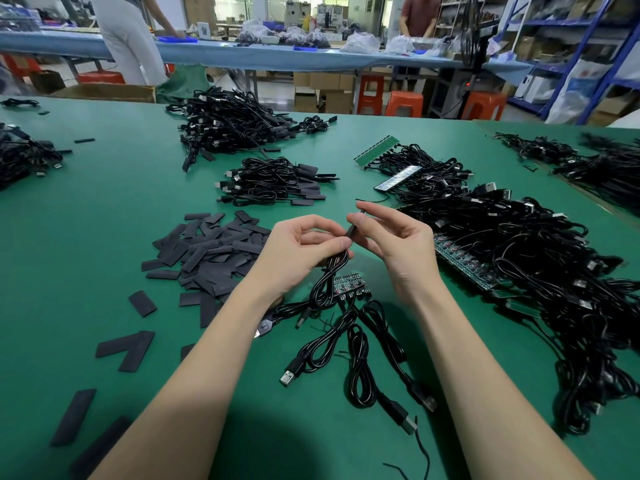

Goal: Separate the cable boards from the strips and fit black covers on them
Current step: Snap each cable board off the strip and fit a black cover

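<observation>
we held black cover between both hands: left hand pinched near end plus cable, right hand fingers clamped far end, long axis near-far.

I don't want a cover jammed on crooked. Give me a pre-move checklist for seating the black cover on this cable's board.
1. Left hand grips the cable just below the board end: ok.
2. Right hand pinches the black cover at its upper end: ok.
3. Cover lined up with the board end: cannot tell, fingers hide the joint.
4. Board fully snapped free of its strip: cannot tell, hidden inside the cover and fingers.
5. Spare covers within reach, piled left of the hands: ok.
6. Next board strip ready, lying on the mat under the hands: ok.
</observation>
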